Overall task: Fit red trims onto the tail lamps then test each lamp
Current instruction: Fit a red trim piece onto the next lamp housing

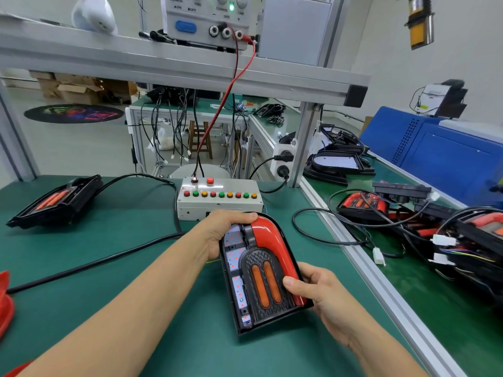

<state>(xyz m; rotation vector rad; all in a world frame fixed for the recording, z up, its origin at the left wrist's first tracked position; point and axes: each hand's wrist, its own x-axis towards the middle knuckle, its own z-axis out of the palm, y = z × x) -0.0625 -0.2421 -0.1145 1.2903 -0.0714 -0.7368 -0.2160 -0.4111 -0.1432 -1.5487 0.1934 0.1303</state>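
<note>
I hold the tail lamp [258, 278] in both hands at lower centre of the frame, above the green bench mat [114, 240]. My left hand [226, 229] grips the lamp's upper left corner: the fingers curl over the top edge and rest on the bend of the red trim [275, 240]. My right hand [315, 292] grips the lower right edge: the thumb presses the lower end of the trim, and the other fingers wrap under the housing, out of sight. The trim lies along the lamp's right side and arches over its top. Inside the arch are two orange lenses [265, 284], side by side, set in a black patterned panel. Small red points glow on the pale strip along the lamp's left side.

Just above the lamp, at centre frame, stands the test box [217, 205], with a row of red, green and yellow buttons. A red lead [231, 83] runs up from it to the power supply [212, 20] on the shelf at top centre. A second tail lamp [57, 202] lies at middle left. More lamps and loose wiring [408, 216] lie at the right edge.
</note>
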